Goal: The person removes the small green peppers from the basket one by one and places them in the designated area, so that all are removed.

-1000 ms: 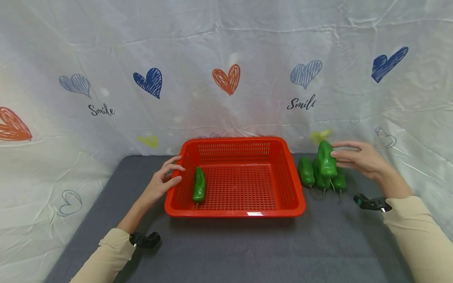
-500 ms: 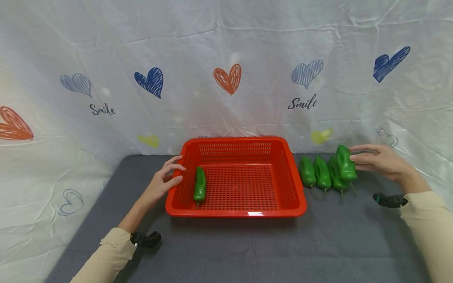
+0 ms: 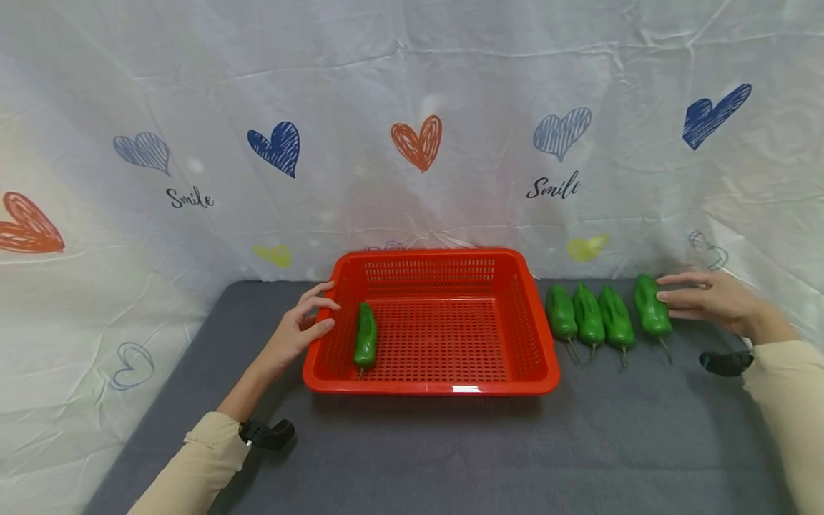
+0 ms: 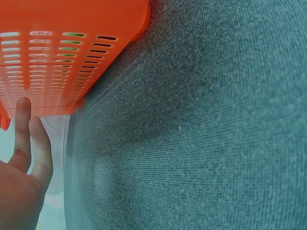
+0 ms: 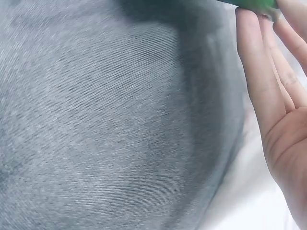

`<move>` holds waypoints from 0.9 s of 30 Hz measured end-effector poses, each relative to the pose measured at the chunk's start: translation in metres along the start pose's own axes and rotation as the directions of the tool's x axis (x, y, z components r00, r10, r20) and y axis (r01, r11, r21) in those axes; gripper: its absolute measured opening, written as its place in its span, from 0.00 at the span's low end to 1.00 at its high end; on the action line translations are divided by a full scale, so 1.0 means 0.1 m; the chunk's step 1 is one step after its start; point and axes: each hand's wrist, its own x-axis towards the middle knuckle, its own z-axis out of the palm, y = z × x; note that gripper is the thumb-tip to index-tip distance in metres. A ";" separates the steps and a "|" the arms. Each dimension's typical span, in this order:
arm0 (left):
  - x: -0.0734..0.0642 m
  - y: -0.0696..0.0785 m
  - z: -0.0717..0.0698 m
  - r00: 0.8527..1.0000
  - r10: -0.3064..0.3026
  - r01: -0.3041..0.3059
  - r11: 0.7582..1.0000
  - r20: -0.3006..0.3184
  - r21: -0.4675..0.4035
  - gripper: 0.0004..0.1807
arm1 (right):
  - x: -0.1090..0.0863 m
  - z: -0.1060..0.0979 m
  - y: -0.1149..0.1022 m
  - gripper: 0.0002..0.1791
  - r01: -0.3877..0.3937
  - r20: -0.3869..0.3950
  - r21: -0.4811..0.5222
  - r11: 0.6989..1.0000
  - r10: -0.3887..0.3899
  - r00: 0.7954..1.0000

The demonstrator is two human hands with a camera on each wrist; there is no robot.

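Note:
A red plastic basket (image 3: pixel 421 388) stands on the grey cloth, with a slim green pepper (image 3: pixel 365 336) lying inside near its left wall. My left hand (image 3: pixel 287 337) rests on the basket's left rim with loose fingers. In the left wrist view, two straight fingers (image 4: pixel 23 129) touch the perforated outer wall. To the basket's right, my right hand (image 3: pixel 721 304) pinches a green pepper (image 3: pixel 652 306) between thumb and fingers, its stem toward me. Only part of that pepper (image 5: pixel 252 4) shows at the top of the right wrist view.
Between the basket and the held pepper lie three more green peppers, (image 3: pixel 562 313) in a row, stems toward me. A white curtain (image 3: pixel 476 143) printed with hearts hangs behind the table edge. Grey cloth (image 3: pixel 425 458) covers the table in front.
My right hand has carried its pepper rightward and down, from above the others to the right end of the row. The peppers beneath are uncovered. My left hand has stayed at the rim.

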 end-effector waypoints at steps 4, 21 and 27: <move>0.01 0.01 0.00 1.000 0.002 -0.002 1.000 0.003 -0.007 0.13 | -0.01 0.01 0.06 0.17 -0.024 -0.008 0.005 1.000 0.024 1.000; -0.02 -0.03 -0.02 1.000 0.017 -0.017 1.000 0.003 -0.005 0.13 | 0.06 0.16 0.13 0.15 -0.067 -0.026 0.008 0.998 0.067 0.997; -0.01 -0.03 -0.01 1.000 0.007 -0.007 1.000 0.007 -0.012 0.13 | 0.05 0.18 0.12 0.13 -0.097 -0.008 -0.028 0.995 0.097 0.995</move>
